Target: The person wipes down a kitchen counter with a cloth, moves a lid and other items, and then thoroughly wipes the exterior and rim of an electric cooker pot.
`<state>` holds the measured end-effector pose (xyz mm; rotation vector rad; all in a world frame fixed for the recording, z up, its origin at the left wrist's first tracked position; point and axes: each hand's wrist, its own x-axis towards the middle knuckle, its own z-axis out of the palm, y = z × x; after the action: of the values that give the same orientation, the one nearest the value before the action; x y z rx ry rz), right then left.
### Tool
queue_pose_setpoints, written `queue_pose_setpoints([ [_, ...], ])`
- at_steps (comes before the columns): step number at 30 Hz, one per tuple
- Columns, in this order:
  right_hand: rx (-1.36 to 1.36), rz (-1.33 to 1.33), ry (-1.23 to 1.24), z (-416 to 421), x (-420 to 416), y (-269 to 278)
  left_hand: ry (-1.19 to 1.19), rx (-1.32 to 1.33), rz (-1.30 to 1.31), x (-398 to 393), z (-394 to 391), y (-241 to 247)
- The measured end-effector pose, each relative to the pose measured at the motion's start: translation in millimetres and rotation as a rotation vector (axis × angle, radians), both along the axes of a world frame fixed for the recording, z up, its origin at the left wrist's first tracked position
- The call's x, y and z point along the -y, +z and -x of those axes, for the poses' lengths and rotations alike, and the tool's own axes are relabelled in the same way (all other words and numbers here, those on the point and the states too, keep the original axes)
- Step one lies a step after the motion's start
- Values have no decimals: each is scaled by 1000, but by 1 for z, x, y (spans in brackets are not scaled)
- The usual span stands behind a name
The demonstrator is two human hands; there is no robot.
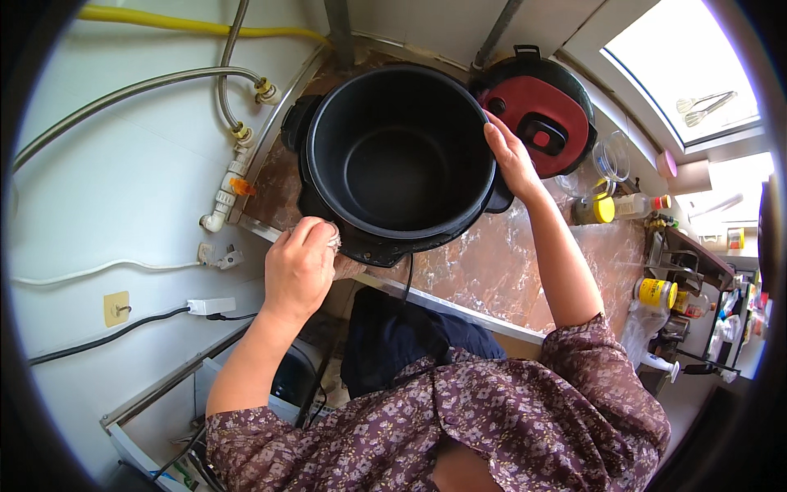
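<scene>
A black electric pressure cooker body [393,178] stands on a brown marbled countertop [486,270], uncovered, and its dark inner pot looks empty. My left hand [301,264] grips a crumpled light cloth [349,267] against the cooker's lower left rim. Fingers of my right hand [513,157] lie on the outer right side of the rim, above the side handle. Just behind that hand rests the cooker's red and black lid [553,129]. A black cord [410,277] hangs from the cooker over the counter's front edge.
A yellow-lidded jar [595,210], a glass bottle [636,206] and clear containers [609,163] stand at the right by the window. Braided hoses [141,80] and a white pipe with an orange valve [230,184] run along the left wall. A metal strip [455,310] edges the counter.
</scene>
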<state>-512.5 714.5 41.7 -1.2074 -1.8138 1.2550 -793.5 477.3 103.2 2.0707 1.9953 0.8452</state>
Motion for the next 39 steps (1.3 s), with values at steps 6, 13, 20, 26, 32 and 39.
queue_pose_setpoints([
  [6, -13, 14, 5, 2, 1, 1, -46, -115, -27, -7, 8, -3],
  [13, -23, 44, -14, 2, 2, 0, -50, 20, 86, 4, -17, 0],
  [20, 11, 21, -18, 3, 2, 4, -38, 119, -16, 20, -63, -7],
  [26, -1, 40, -17, 2, 5, 4, 0, -236, -48, 19, -8, -12],
  [32, 55, -37, -35, 8, 10, -7, -42, -341, -92, 11, 15, -6],
  [39, 90, -73, -53, 7, 12, -11, -4, -433, -50, -9, 45, -2],
])
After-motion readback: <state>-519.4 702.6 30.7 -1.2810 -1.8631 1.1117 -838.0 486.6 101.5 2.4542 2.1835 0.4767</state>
